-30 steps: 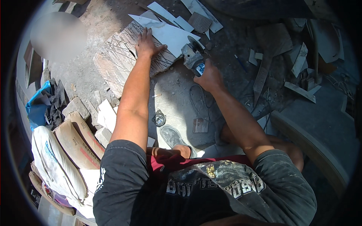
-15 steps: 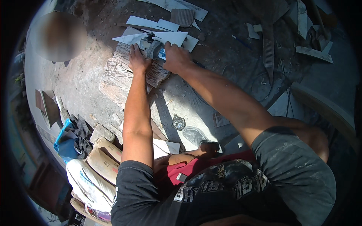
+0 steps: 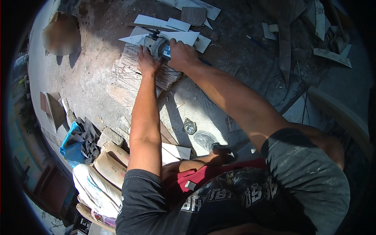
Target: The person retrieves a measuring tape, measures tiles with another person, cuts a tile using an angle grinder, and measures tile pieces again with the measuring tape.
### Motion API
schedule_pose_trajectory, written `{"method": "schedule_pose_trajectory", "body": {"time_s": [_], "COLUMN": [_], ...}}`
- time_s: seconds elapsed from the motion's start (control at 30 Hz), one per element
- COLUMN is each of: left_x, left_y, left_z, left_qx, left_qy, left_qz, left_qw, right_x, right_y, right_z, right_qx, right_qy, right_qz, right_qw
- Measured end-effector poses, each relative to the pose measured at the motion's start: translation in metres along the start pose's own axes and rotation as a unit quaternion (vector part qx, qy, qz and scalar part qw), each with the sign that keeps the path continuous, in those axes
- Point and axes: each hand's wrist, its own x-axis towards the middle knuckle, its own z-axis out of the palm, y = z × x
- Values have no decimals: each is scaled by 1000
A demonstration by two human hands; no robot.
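My right hand (image 3: 182,55) is wrapped around the body of a handheld power tile cutter (image 3: 158,46), grey with a blue label. The cutter rests over a pointed white tile strip (image 3: 184,37), which lies on a rough, scored stone slab (image 3: 127,74). Just left of the cutter, my left hand (image 3: 148,62) lies with its fingers stretched and apart, beside the tile strip and close to the tool's base. The blade and the exact contact under the left palm are hidden.
More tile offcuts (image 3: 178,24) lie beyond the slab, with others (image 3: 332,56) at far right. A cable (image 3: 282,100) loops over the floor on the right. Near my foot is a small round dark object (image 3: 190,126). Filled sacks (image 3: 109,168) and a blue bag (image 3: 70,147) sit at lower left.
The whole view has shifted slightly right. My left hand's fingers look a little more spread beside the cutter; the right hand's grip stays the same.
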Motion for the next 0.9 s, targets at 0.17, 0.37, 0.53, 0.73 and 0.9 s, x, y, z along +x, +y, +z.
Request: {"method": "schedule_pose_trajectory", "body": {"time_s": [0.17, 0.37, 0.53, 0.73, 0.9], "left_x": [-1, -2, -2, -3, -3], "left_y": [2, 4, 6, 10, 4], "left_z": [-2, -4, -6, -9, -6], "left_qx": [5, 8, 9, -2, -10], "left_qy": [-15, -31, -32, -37, -27], "left_qz": [-11, -21, -25, -34, -28], "left_qw": [1000, 999, 999, 999, 999], "right_x": [2, 5, 6, 7, 8], "right_y": [-4, -5, -5, -4, -6], "right_z": [-2, -1, 1, 0, 3], "right_qx": [4, 0, -2, -6, -12], "right_qy": [-8, -20, -20, -21, -19], "right_qz": [6, 16, 18, 15, 14], "right_qw": [1000, 1000, 1000, 1000, 1000]}}
